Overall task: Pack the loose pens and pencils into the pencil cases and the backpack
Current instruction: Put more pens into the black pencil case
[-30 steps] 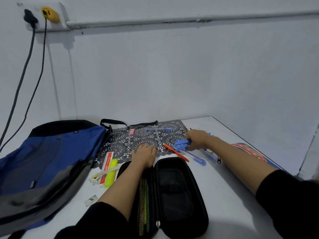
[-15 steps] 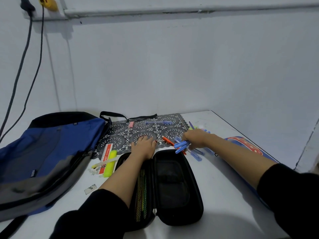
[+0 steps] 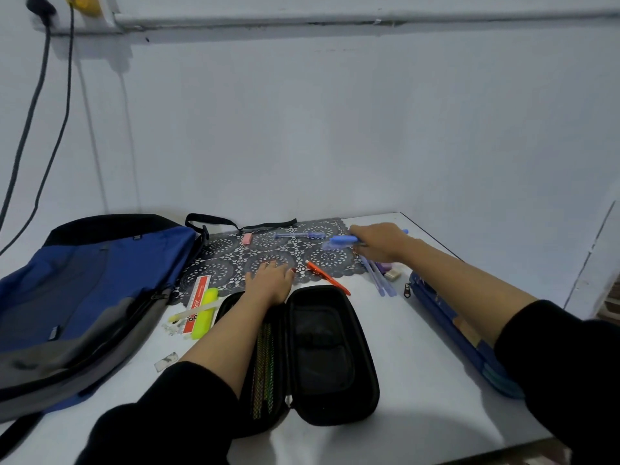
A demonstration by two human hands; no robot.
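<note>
A black hard pencil case [image 3: 330, 355] lies open in front of me, with several pencils in its left half. My left hand [image 3: 272, 281] rests flat on the case's far left edge. My right hand [image 3: 380, 241] grips a bunch of blue pens [image 3: 340, 241] above the lace mat [image 3: 278, 255]. An orange pen [image 3: 327, 276] lies just beyond the case. More blue pens [image 3: 380, 280] lie to the right. Another blue pen [image 3: 298, 235] lies at the back of the mat. The blue backpack [image 3: 80, 293] lies at left. A blue pencil case [image 3: 456, 333] sits under my right forearm.
A yellow highlighter [image 3: 204, 312], a red-and-white ruler [image 3: 198, 297] and a clear pen [image 3: 194, 312] lie between backpack and case. A pink eraser [image 3: 247, 238] sits on the mat, a white eraser [image 3: 392, 275] near the blue pens. Cables hang down the wall at left.
My right hand has lifted and moved back and to the right with the blue pens. The orange pen now lies free on the table. My left hand has stayed put.
</note>
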